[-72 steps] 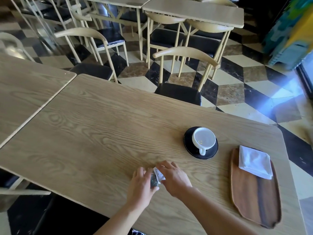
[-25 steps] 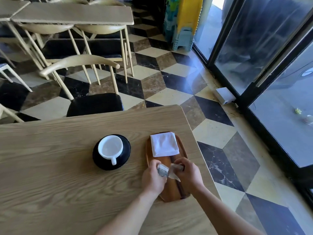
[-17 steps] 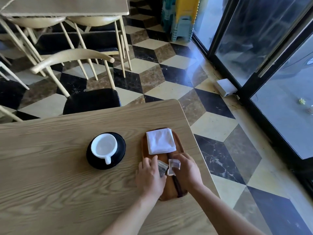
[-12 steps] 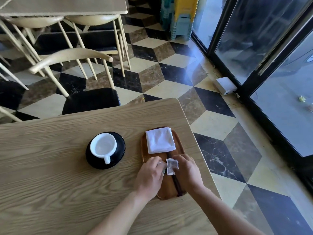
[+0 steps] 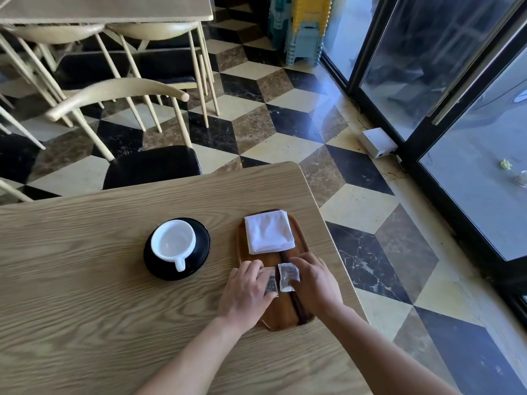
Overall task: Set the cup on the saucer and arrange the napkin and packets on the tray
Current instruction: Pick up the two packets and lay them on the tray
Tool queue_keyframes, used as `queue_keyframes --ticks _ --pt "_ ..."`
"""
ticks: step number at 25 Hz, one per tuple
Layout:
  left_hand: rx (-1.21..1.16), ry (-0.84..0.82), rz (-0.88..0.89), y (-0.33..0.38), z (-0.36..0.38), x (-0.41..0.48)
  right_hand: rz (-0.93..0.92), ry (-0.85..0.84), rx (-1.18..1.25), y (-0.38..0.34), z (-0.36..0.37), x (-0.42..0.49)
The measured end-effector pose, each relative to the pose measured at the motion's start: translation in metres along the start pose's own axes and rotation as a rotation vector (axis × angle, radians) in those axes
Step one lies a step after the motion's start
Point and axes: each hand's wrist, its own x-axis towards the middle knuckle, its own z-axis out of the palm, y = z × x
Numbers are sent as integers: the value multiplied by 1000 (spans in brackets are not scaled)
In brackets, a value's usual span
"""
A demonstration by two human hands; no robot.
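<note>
A white cup [image 5: 172, 243] stands upright on a black saucer [image 5: 201, 246] on the wooden table [image 5: 85, 266], handle toward me. To its right lies a brown wooden tray [image 5: 285, 317]. A folded white napkin [image 5: 268, 235] lies on the tray's far end. Below it, two small packets lie side by side on the tray: a greyish one [image 5: 270, 283] under the fingers of my left hand [image 5: 246, 295], and a white one [image 5: 288, 276] pressed by the fingers of my right hand [image 5: 315, 283]. Both hands rest flat on the packets.
The tray sits close to the table's right edge, with the tiled floor [image 5: 356, 201] beyond. A chair with a black seat [image 5: 151, 165] stands at the table's far side. More chairs and a table [image 5: 114, 7] stand behind. Glass doors [image 5: 456, 81] line the right.
The packets were carried from the table's middle to the tray, then lowered from my raised fingers until they lie flat, side by side, below the napkin.
</note>
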Motion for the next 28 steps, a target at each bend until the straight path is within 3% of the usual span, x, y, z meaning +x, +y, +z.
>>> queue_keyframes --ticks 4,7,9,14,18,23,28 --pt "15 -24 -31 1 4 1 16 13 15 -2 -2 4" --pt "2 -39 -47 0 6 1 22 171 203 -4 -7 3" --pt "4 -45 -55 -1 7 2 -63 248 202 -3 -12 -1" --pt "-13 -30 -51 -3 8 1 -250 48 -28 6 -9 -25" --pt "-2 -25 -41 -3 9 -1 -167 86 28 10 -6 -30" --pt "-5 -30 -21 -4 9 -4 -116 27 -118 5 1 -24" --pt "-23 -27 -21 -6 7 -4 -77 81 -47 2 -1 -17"
